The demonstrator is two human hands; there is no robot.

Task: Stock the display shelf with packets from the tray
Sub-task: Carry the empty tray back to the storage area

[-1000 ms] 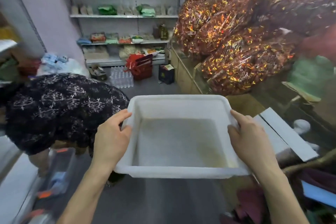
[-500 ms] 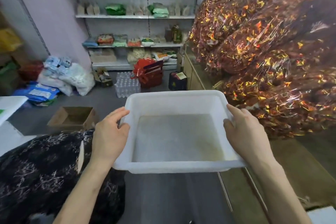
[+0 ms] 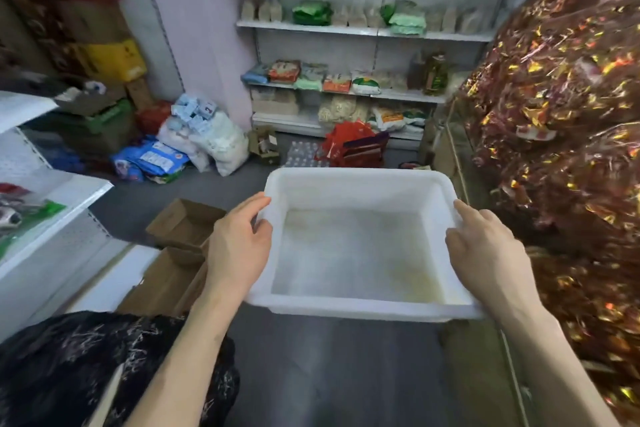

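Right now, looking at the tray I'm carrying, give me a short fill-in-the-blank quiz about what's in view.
1. The white plastic tray holds ____ packets.
2. The left hand and right hand grip the tray by its ____.
3. The open brown cardboard boxes sit on the floor to the tray's ____.
4. The bags of red and gold foil-wrapped sweets are piled to the tray's ____.

Missing words: no; sides; left; right

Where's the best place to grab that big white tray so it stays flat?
Probably the rim of the white tray on its two short sides, one hand per side, as the left hand and right hand do now. It is wide, so opposite grips keep it level.
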